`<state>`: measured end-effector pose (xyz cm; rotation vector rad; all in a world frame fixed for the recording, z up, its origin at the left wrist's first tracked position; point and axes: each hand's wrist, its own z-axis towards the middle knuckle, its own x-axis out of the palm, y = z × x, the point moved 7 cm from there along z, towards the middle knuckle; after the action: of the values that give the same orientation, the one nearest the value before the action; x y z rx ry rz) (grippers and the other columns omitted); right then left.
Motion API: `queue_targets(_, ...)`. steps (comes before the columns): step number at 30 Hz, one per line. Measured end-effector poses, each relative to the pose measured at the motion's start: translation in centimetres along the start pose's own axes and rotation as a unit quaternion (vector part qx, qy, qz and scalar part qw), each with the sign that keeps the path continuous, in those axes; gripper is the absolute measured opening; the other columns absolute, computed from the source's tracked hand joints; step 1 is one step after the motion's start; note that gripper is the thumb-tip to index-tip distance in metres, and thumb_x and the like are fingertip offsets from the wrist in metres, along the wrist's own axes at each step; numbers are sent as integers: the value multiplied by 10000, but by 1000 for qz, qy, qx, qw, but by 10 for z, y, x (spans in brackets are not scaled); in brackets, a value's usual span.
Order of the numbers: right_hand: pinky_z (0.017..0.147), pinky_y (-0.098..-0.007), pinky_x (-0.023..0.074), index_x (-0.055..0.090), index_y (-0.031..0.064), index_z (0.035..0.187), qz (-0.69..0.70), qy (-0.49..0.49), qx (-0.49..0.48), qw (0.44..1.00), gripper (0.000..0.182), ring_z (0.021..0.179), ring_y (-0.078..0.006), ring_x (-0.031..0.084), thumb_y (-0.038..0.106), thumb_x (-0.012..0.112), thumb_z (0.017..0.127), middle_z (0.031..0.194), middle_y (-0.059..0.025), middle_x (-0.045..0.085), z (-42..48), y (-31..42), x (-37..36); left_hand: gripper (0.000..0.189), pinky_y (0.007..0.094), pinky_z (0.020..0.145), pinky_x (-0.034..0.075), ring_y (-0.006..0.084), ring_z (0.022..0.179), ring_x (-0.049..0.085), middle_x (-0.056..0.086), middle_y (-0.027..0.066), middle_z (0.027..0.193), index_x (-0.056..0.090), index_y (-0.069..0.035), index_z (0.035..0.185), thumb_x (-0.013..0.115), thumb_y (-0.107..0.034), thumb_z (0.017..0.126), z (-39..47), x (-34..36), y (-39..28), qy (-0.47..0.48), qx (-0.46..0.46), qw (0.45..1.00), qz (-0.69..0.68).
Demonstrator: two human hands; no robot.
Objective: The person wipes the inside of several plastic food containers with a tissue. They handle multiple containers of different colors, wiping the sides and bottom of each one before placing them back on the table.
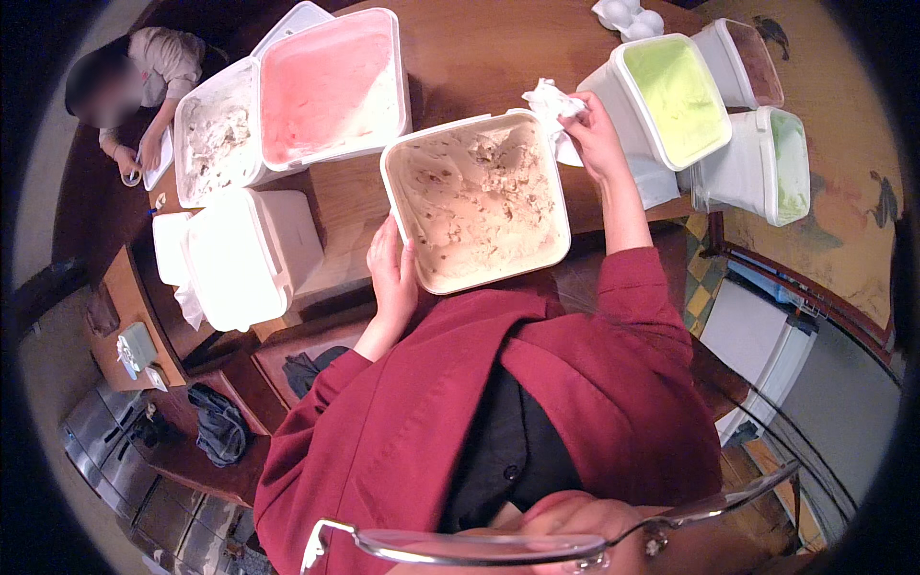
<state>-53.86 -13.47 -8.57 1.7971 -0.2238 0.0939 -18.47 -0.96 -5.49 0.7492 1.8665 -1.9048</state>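
Observation:
Before me, at the table's near edge, is a white plastic tub of tan ice cream [489, 205], its open top facing me. My left hand [393, 269] lies against the tub's lower left side; whether its fingers grip the wall cannot be told. At the upper right corner of the same tub, my right hand [593, 136] pinches a crumpled white tissue [550, 104] between thumb and fingers. The tissue hangs beside the rim. Tan ice cream with darker bits covers the inside, its surface scooped and uneven.
Left stand tubs of pink ice cream [330, 86] and whitish ice cream with dark bits [219, 133], and a closed white tub [237, 259]. Right are tubs of yellow-green [675, 100], pale green [790, 165] and brown [762, 65] ice cream. A person [154, 79] works at far left.

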Motion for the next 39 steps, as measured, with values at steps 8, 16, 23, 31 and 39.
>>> queue_targets(8, 981, -351, 457, 475, 88, 1280, 217, -17, -11, 976, 389, 1195, -225, 516, 14, 519, 900, 1271, -111, 531, -35, 18, 12, 474, 419, 1055, 282, 321, 1262, 418, 477, 183, 1348, 407, -2, 1373, 457, -228, 959, -1, 0, 3, 1, -15, 1000, -9)
queue_targets(16, 980, -364, 447, 451, 98, 1281, 229, -80, -14, 970, 483, 1168, -231, 519, -27, 557, 826, 1281, -107, 506, -102, -13, -38, 458, 411, 1037, 288, 301, 1238, 437, 493, 179, 1332, 420, -4, 1367, 453, -174, 943, 1, 7, 1, -22, -14, 999, 28)
queue_targets(23, 894, -322, 466, 499, 83, 1050, -76, -190, -63, 977, 484, 1035, -188, 553, -128, 709, 669, 1082, -71, 544, -182, -35, -30, 431, 400, 1024, 331, 314, 1211, 463, 485, 188, 1339, 426, 18, 1358, 410, -175, 972, -4, 11, 13, -58, -47, 996, -49)
queue_targets(31, 818, -301, 492, 563, 64, 978, -105, -191, -185, 958, 400, 932, -201, 620, -3, 801, 663, 1027, -103, 619, -192, -19, -13, 445, 376, 1047, 322, 291, 1246, 447, 469, 183, 1365, 410, 35, 1367, 401, -206, 992, -10, 10, 26, -91, -95, 990, -48)
queue_targets(39, 950, -300, 420, 461, 59, 1201, 56, -73, 38, 995, 568, 1086, -153, 524, -80, 691, 701, 1135, -66, 539, -163, -26, -11, 438, 396, 1052, 301, 305, 1252, 424, 456, 175, 1379, 427, 4, 1364, 387, -221, 991, -5, 10, 14, -55, -71, 995, 33)
